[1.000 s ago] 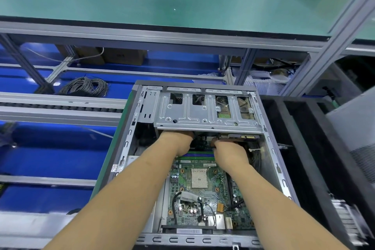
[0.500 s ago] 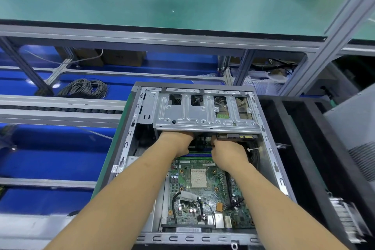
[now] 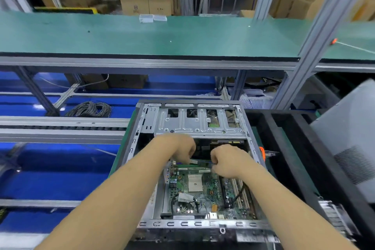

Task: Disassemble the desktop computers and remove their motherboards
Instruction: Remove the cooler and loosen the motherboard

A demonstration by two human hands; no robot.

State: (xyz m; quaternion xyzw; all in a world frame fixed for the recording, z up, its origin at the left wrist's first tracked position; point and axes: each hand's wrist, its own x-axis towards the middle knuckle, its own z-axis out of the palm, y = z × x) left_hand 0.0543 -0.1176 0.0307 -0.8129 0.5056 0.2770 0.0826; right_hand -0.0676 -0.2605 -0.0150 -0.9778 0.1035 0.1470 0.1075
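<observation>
An open desktop case [image 3: 203, 224] lies flat in front of me with its green motherboard [image 3: 194, 189] exposed. A silver drive cage [image 3: 203, 126] spans the far end of the case. Both my hands are inside the case, just in front of the cage. My left hand [image 3: 180, 150] pinches one end of a thin green memory stick [image 3: 199, 162] and my right hand [image 3: 229, 160] pinches the other end. The stick lies level between them above the memory slots. My fingertips are hidden by my knuckles.
A black foam tray [image 3: 284, 148] sits right of the case, with an orange-handled tool [image 3: 262, 151] at its edge and a grey panel [image 3: 349, 138] leaning beyond. A coil of cable [image 3: 89, 109] lies at the left. A green shelf [image 3: 162, 34] runs across above.
Both hands have drawn back toward me from under the drive cage, and the memory stick now shows between them. The view has tilted up.
</observation>
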